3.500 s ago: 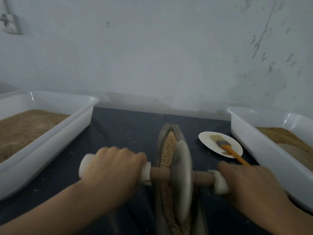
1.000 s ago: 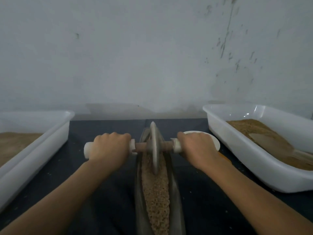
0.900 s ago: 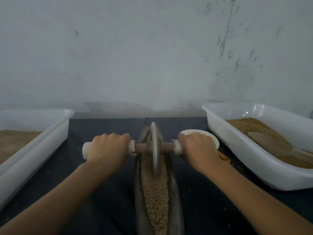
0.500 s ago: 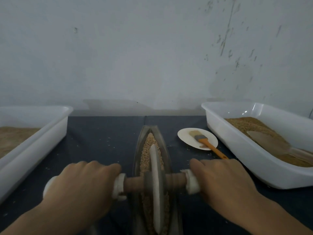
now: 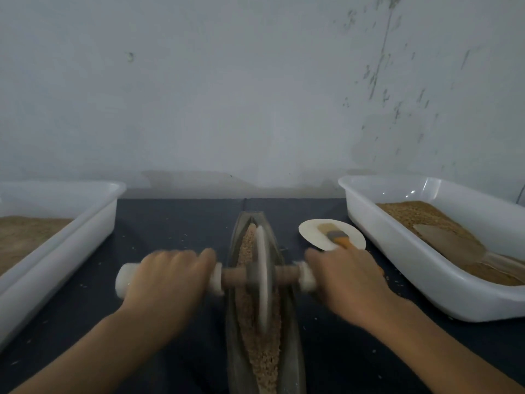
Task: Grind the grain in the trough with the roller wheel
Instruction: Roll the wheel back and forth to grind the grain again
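- A pale grey wall [image 5: 255,95], scuffed with dark flecks toward its right, rises behind the trough and fills the upper half of the view; no window or lamp shows.
- A dark tabletop [image 5: 176,223] carries everything; loose grains are scattered on it to either side of the trough.
- Left of the trough stands a white tub [image 5: 93,220] holding brown meal; right of the trough a second white tub [image 5: 397,251] holds more, with a flat wooden scoop [image 5: 454,245] lying in it.
- The trough [image 5: 287,336], long and boat-shaped, runs straight away from the viewer at centre; grain [image 5: 264,356] lines its channel.
- The roller wheel [image 5: 262,277] stands upright in the trough's middle stretch, its axle crossing the trough; motion blur softens it.
- The left hand [image 5: 167,280] wraps the left handle; the right hand [image 5: 346,280] wraps the right handle; both grip firmly.
- Just right of the trough's far end, a small plate [image 5: 312,231] holds a brush [image 5: 336,236] with an orange handle.
- To grind well, I judge: press evenly through both handles; keep the disc vertical and centred; roll end to end so grain is not pushed over the rim.
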### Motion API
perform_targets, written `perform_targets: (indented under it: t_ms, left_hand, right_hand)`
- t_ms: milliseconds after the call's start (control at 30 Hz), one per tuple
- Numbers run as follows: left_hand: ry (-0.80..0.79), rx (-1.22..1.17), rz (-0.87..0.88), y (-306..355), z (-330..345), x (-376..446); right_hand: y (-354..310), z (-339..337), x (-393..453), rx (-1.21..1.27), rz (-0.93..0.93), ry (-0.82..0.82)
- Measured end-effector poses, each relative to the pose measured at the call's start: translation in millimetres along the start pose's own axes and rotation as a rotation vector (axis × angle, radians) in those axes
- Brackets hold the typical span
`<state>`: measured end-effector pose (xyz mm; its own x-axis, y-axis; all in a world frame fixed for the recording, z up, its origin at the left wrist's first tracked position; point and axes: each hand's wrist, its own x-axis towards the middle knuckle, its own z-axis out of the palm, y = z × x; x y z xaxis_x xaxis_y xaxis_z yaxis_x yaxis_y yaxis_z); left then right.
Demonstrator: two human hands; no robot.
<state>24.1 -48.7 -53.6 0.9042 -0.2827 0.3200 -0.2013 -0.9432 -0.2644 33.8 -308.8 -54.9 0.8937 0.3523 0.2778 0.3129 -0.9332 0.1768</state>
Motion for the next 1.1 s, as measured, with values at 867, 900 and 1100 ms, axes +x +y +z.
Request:
perform_targets:
  t_ms: [867, 900, 1100]
  left_hand:
    - [-0.207, -0.189, -0.055, -5.8, -10.0, -34.4]
    - [-0.213, -0.181, -0.048, -6.4, -15.6, -41.6]
    - [-0.141, -0.03, -0.089, 2.9, -9.8, -12.4]
  right_hand:
    - [-13.1, -24.6, -36.4, -0.091, -0.167, 0.124]
    - [-14.2, -27.4, -41.8, -0.054, -0.142, 0.154]
    - [-10.4, -12.8, -6.7, -0.039, -0.031, 0.016]
